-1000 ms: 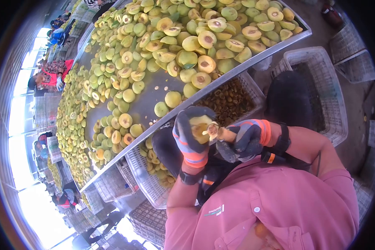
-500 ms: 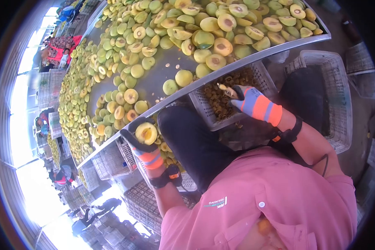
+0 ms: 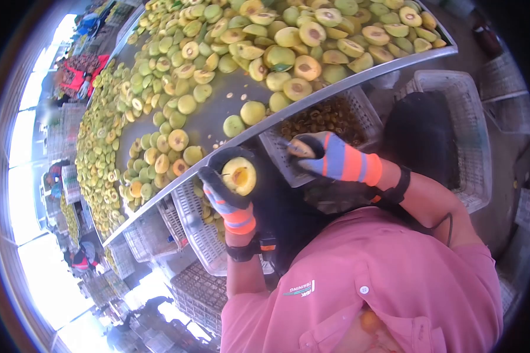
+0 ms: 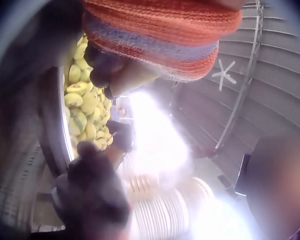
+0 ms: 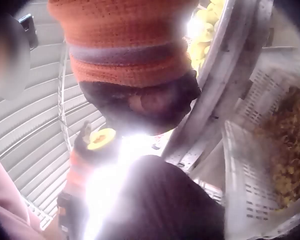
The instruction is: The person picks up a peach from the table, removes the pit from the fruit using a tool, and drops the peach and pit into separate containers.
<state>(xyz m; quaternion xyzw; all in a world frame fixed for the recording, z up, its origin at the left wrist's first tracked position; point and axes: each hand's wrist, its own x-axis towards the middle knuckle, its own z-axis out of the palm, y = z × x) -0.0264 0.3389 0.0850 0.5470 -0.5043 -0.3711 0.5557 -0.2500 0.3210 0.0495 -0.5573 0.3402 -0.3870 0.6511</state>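
A halved yellow-green fruit (image 3: 239, 176), its hollowed cut face up, rests in my gloved left hand (image 3: 225, 191), fingers curled round it. My gloved right hand (image 3: 337, 157) grips a short tool by its wooden handle (image 3: 301, 148), to the right of the fruit and apart from it. The right wrist view shows the fruit half (image 5: 101, 139) beyond my right hand (image 5: 137, 95), whose fingers are in shadow. In the left wrist view part of the fruit (image 4: 132, 80) shows under the orange glove cuff, and my right hand (image 4: 92, 190) is a dark blur.
Halved fruit covers much of the metal-edged table (image 3: 215, 115). A crate (image 3: 368, 112) of brown pits stands under its edge; another crate (image 3: 197, 226) with fruit is at the left. A larger crate (image 3: 477, 141) stands at the right. Other people are at the far left.
My hands separated from the fruit and tool contact. Since then my right hand has come back left from the pit crate with the tool, and my left hand has moved right and up with the fruit.
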